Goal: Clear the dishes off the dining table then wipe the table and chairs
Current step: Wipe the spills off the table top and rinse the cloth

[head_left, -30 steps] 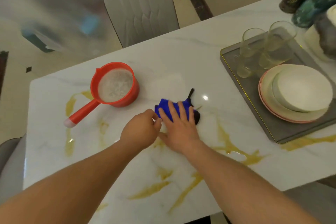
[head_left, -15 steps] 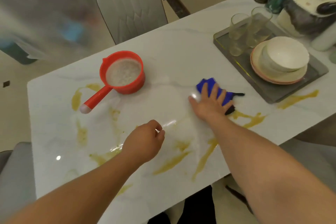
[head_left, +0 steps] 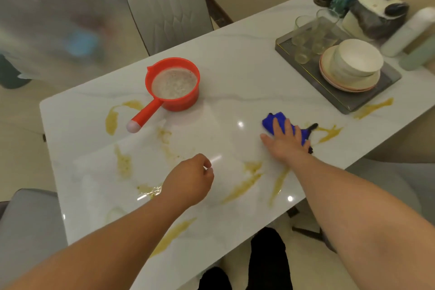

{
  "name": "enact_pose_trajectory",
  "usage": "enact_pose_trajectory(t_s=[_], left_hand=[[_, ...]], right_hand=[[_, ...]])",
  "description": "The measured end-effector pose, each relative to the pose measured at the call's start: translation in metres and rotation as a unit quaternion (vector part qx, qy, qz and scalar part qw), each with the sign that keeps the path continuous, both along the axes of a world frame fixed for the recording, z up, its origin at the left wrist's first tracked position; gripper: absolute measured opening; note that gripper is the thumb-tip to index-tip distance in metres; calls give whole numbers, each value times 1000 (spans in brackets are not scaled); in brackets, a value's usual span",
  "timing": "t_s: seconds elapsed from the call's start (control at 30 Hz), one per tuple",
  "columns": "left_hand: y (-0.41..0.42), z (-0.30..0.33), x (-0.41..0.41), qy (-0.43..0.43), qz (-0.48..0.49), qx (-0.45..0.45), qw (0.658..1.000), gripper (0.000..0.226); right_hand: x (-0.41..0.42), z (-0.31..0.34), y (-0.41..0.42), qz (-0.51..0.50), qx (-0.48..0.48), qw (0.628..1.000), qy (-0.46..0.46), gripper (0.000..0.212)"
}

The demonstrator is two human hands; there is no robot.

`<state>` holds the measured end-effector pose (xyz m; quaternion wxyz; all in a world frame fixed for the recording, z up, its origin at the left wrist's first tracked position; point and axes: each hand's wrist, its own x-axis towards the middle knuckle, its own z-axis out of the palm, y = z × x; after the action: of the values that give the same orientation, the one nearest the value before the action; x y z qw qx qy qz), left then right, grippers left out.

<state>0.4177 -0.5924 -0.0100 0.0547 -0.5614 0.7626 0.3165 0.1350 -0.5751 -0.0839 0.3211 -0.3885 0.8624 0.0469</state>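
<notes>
The right hand lies flat, fingers straight and spread, pressing a blue cloth onto the white marble desk, right of the frame's centre. The cloth peeks out beyond the fingertips toward the upper left, and a dark edge of it trails to the right of the hand.

The left hand hovers lower in the frame, left of centre, fingers loosely curled and holding nothing.

Yellow smears streak the desk. The nearest lie just to the right of the cloth and just below the right wrist; more run across the lower left of the desk. Their long streaks slant mostly from lower left to upper right. The right hand, with the cloth already under it, is the nearer one to the smear on the right, so a short sweep toward the right of the frame looks like the natural next stroke.

A red ladle full of cloudy water stands upper left of centre, handle pointing lower left. A grey tray at upper right carries glasses, stacked plates and a bowl. A grey chair stands behind the desk at the top.
</notes>
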Motion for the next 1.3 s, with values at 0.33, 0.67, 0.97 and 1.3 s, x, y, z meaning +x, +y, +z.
enact_pose_trajectory(t_s=[0.33, 0.67, 0.97, 1.3], left_hand=[[-2, -6, -17, -1, 10, -18, 1000, 24], [13, -8, -98, 5, -61, -15, 998, 25], [11, -15, -189, 6, 18, -13, 1000, 23], [27, -7, -286, -18, -78, 11, 997, 24]], right_hand=[[160, -25, 53, 363, -103, 926, 9, 88], [-98, -16, 43, 25, -39, 998, 48, 73], [-3, -20, 77, 220, -105, 970, 10, 84], [-189, -28, 105, 203, -102, 973, 51, 68]])
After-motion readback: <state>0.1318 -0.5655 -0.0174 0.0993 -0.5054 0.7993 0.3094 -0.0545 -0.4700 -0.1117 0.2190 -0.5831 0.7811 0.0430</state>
